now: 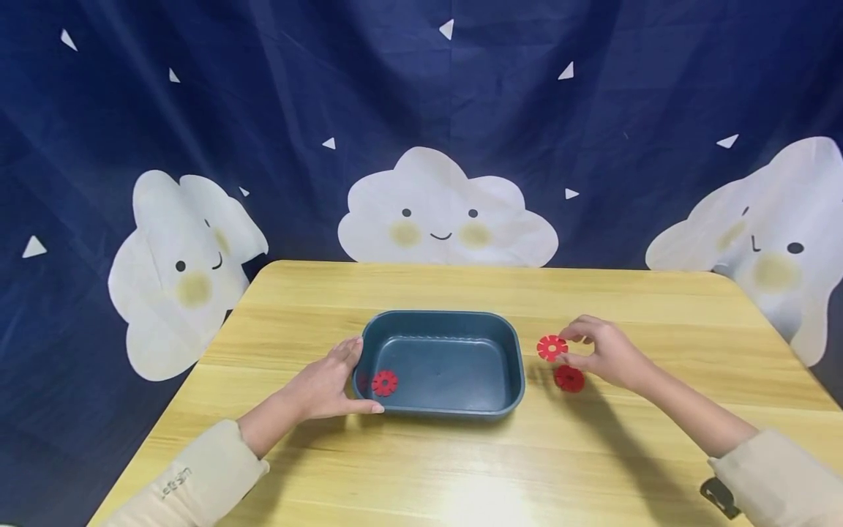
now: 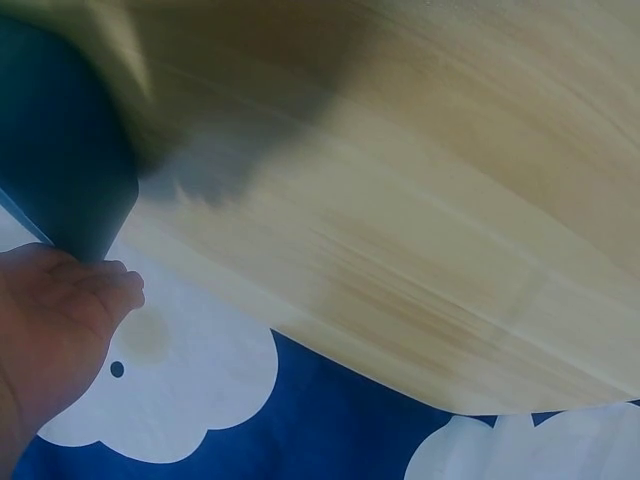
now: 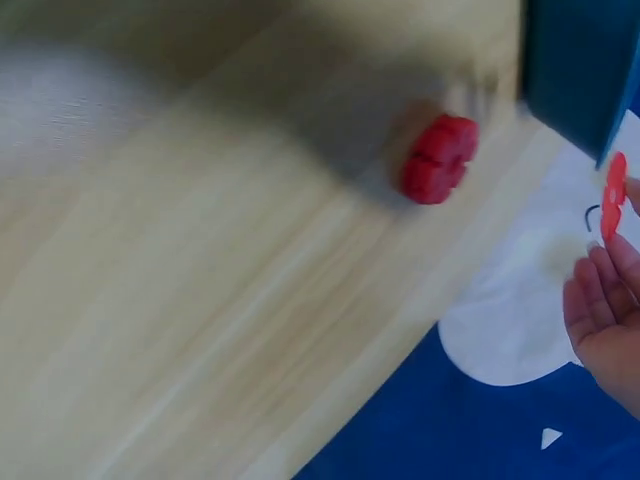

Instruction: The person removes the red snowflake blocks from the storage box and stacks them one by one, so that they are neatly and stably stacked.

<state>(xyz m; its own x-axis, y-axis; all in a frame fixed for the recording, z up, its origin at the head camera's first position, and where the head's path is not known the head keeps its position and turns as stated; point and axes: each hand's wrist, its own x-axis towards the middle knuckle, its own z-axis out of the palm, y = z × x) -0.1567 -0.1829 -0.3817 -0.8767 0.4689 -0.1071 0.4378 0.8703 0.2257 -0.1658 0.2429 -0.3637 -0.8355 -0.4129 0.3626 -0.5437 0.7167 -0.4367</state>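
Observation:
A dark teal plastic basin [image 1: 443, 366] sits on the table, with one red notched disc [image 1: 385, 383] lying inside at its near left. My left hand [image 1: 329, 382] rests against the basin's near-left corner, fingers along the outer left wall and thumb stretched along the front rim. To the right of the basin, my right hand [image 1: 602, 351] pinches a red flower-shaped disc [image 1: 552, 348] between thumb and fingers, above the table. Below it lies a small stack of red notched discs [image 1: 569, 379]; the right wrist view shows that stack [image 3: 440, 160] on the wood.
The light wooden table [image 1: 626, 454] has rounded far corners. Behind it hangs a dark blue cloth [image 1: 448, 95] printed with white clouds and small triangles. A small dark object [image 1: 720, 498] shows by the right sleeve.

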